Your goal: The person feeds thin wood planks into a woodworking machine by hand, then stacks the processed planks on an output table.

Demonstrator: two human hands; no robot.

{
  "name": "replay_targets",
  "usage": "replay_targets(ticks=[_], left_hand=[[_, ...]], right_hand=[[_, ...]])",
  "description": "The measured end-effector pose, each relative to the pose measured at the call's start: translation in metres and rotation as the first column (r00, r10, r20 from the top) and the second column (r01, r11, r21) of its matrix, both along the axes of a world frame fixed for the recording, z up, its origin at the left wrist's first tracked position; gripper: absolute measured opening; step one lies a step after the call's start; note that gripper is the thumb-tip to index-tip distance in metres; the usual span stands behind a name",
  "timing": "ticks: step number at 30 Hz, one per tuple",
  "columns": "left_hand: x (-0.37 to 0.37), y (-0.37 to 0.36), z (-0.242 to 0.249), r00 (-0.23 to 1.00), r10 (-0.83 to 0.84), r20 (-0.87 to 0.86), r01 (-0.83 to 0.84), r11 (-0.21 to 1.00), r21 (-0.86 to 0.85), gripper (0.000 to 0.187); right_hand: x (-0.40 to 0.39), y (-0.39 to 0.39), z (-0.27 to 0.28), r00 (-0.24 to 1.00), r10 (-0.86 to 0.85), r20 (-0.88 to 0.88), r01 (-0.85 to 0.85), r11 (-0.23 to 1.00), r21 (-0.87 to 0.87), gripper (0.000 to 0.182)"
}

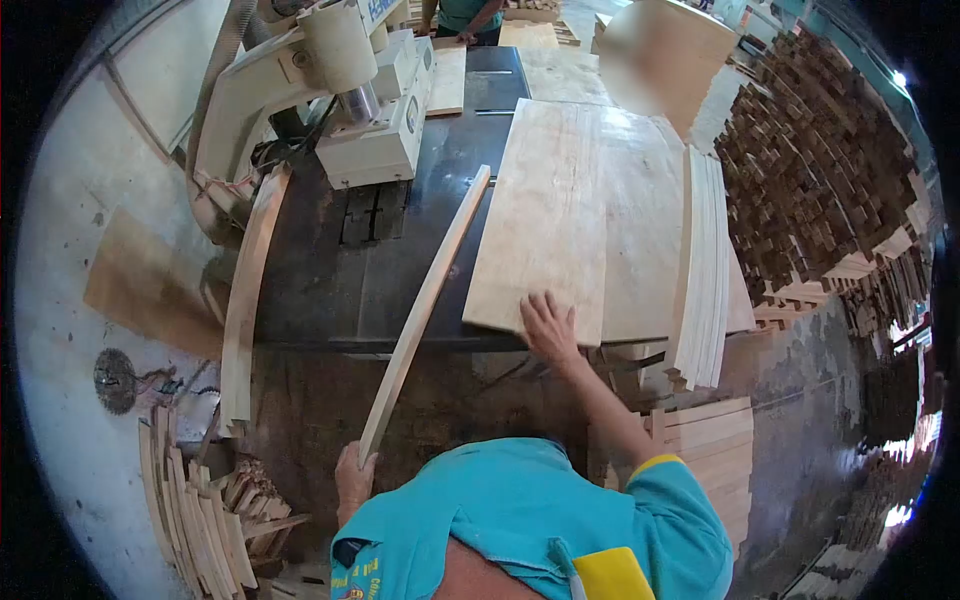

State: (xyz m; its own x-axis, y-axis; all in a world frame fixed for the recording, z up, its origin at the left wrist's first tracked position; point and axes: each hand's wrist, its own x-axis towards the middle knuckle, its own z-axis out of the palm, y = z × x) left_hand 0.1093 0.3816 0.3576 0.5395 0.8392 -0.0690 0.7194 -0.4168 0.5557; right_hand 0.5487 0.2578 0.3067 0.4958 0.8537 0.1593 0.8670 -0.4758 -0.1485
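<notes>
My left hand (355, 476) is closed around the near end of a long narrow wooden strip (425, 310). The strip slants away from me, its far part over the dark machine table (330, 290). My right hand (548, 328) lies open, fingers spread, on the near edge of a pale wooden board (545, 215). That board rests at the right side of the table, a small gap from the strip. Beside it on the right is another pale wooden panel (645, 230), with several stacked strips (700, 270) along its edge.
A white machine head (375, 150) hangs over the table's left side. Another wooden strip (250, 300) lies along the left edge. A person (470, 15) stands at the far end. Wood offcuts (200, 510) lean at lower left; large timber stacks (810, 160) rise at right.
</notes>
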Motion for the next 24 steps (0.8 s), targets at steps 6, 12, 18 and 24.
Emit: replay_targets(ticks=[6,12,18,24], left_hand=[[0.011,-0.021,-0.002,0.997,0.082,0.005,-0.081,0.992,-0.093,0.029],[0.040,-0.071,0.008,0.971,0.238,0.018,-0.229,0.950,-0.210,0.034],[0.071,-0.084,0.026,0.983,0.179,0.052,-0.156,0.944,-0.290,0.034],[0.161,-0.047,0.039,0.976,0.075,0.206,0.045,0.852,-0.521,0.035]], right_hand=[[0.128,0.086,0.035,0.960,-0.275,0.041,0.277,0.960,-0.037,0.050],[0.089,0.099,0.052,0.735,0.070,-0.674,0.013,0.993,0.117,0.051],[-0.039,0.048,0.011,-0.257,0.101,-0.961,-0.013,0.994,0.108,0.051],[-0.040,0.045,0.061,-0.070,0.447,-0.892,0.540,0.769,0.343,0.037]])
